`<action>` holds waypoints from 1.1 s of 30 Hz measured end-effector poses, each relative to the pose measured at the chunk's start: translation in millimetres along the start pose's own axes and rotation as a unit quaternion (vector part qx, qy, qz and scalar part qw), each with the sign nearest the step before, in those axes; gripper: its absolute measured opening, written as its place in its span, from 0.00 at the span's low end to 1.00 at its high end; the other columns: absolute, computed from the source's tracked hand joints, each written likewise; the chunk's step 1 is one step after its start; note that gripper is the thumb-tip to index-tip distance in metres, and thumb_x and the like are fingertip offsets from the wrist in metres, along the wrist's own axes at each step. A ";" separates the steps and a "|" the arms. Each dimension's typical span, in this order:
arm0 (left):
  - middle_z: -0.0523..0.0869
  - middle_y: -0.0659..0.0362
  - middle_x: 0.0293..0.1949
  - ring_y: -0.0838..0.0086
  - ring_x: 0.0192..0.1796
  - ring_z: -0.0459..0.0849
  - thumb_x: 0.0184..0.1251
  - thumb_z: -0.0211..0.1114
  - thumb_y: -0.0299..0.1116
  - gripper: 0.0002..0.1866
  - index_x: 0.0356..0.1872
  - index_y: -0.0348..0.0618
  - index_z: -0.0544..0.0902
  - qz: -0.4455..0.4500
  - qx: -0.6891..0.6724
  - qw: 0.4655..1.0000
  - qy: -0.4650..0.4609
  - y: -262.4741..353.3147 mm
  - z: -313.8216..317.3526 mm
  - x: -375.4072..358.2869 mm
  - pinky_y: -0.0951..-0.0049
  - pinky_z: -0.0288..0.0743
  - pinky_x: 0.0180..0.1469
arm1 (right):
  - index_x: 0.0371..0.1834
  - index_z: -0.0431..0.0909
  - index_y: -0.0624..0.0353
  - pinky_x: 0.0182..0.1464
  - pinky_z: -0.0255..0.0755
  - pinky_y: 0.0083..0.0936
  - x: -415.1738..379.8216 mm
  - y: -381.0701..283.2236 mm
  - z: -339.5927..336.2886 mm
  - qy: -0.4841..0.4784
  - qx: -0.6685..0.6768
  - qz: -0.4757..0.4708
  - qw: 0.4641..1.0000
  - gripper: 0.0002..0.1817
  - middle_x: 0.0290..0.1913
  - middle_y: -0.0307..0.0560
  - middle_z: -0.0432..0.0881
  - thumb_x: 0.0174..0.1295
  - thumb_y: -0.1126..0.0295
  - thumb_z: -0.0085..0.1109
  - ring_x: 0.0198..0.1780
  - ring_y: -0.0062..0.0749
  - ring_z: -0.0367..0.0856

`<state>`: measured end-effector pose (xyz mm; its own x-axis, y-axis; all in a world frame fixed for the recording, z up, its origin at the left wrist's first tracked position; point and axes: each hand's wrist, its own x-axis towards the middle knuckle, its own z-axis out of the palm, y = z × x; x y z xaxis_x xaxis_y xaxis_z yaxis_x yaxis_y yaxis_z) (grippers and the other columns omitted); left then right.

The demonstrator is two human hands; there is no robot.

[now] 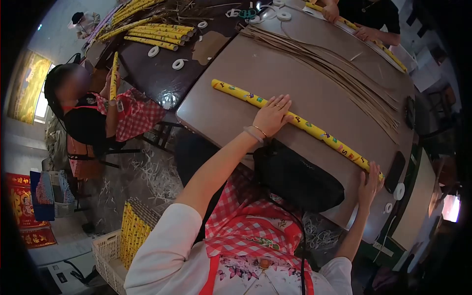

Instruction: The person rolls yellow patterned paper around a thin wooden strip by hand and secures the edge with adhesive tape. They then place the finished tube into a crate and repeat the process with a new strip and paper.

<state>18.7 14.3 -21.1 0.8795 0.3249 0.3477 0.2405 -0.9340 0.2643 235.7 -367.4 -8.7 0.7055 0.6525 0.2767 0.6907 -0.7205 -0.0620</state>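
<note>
A long yellow patterned tube (314, 130) lies diagonally across the brown table in front of me. My left hand (273, 115) rests on it near its middle, fingers stretched out and close together over the top. At the tube's near right end is my right hand (370, 186), its fingers extended and touching the end. Part of the tube is hidden under each hand. A black bag (297, 177) lies at the table edge between my arms.
Long thin brown strips (324, 64) lie along the table's far side. A dark phone (395, 171) and white tape rolls (399, 191) are at the right. More yellow tubes (152, 38) lie on the left table. Two people handle tubes nearby; a basket (105, 258) holds several.
</note>
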 end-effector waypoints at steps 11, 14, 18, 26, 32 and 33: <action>0.60 0.48 0.70 0.56 0.71 0.58 0.73 0.37 0.56 0.32 0.70 0.48 0.58 0.006 0.060 0.997 -0.056 -10.4 1.7 34.0 0.58 0.49 0.72 | 0.71 0.58 0.47 0.73 0.28 0.48 37.8 0.7 -15.6 -0.099 -0.028 -0.035 0.994 0.32 0.71 0.39 0.61 0.64 0.56 0.53 0.74 0.32 0.53; 0.58 0.48 0.70 0.56 0.72 0.57 0.72 0.34 0.59 0.34 0.72 0.50 0.54 -0.018 0.045 0.995 -0.090 -15.6 7.2 50.1 0.56 0.48 0.72 | 0.72 0.56 0.47 0.73 0.27 0.49 56.9 -0.1 -24.9 -0.155 -0.034 -0.027 0.987 0.34 0.71 0.41 0.61 0.63 0.54 0.54 0.74 0.33 0.52; 0.60 0.45 0.69 0.55 0.72 0.57 0.70 0.33 0.63 0.37 0.71 0.49 0.56 -0.043 0.068 0.993 -0.085 -21.2 14.4 69.2 0.56 0.47 0.72 | 0.67 0.62 0.50 0.72 0.35 0.50 69.6 2.8 -19.7 -0.144 0.011 -0.062 0.988 0.32 0.68 0.44 0.65 0.60 0.54 0.57 0.72 0.37 0.56; 0.57 0.46 0.70 0.56 0.73 0.53 0.71 0.35 0.61 0.35 0.71 0.49 0.57 -0.040 0.120 0.989 -0.079 -26.6 20.5 103.1 0.56 0.45 0.72 | 0.50 0.74 0.53 0.60 0.58 0.39 92.2 -7.5 -7.7 -0.080 0.128 -0.067 0.986 0.21 0.49 0.47 0.75 0.52 0.67 0.65 0.55 0.44 0.71; 0.63 0.46 0.67 0.56 0.72 0.56 0.72 0.36 0.58 0.33 0.69 0.47 0.61 -0.061 0.121 0.987 -0.085 -25.6 14.9 95.2 0.56 0.47 0.71 | 0.47 0.76 0.55 0.59 0.59 0.36 78.7 -8.1 -12.3 -0.049 0.158 -0.067 0.984 0.18 0.46 0.48 0.77 0.52 0.72 0.63 0.54 0.44 0.72; 0.66 0.46 0.65 0.57 0.71 0.58 0.72 0.37 0.57 0.32 0.68 0.46 0.63 -0.050 0.118 0.988 -0.089 -24.3 8.9 89.3 0.57 0.49 0.71 | 0.48 0.76 0.55 0.59 0.58 0.36 70.1 -7.7 -17.7 -0.033 0.159 -0.089 0.983 0.18 0.47 0.46 0.77 0.53 0.70 0.62 0.53 0.43 0.72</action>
<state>95.0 64.6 -4.5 0.8996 0.4057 0.1616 0.4007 -0.9140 0.0643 277.0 -320.2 28.2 0.5700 0.7830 0.2489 0.8119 -0.4903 -0.3168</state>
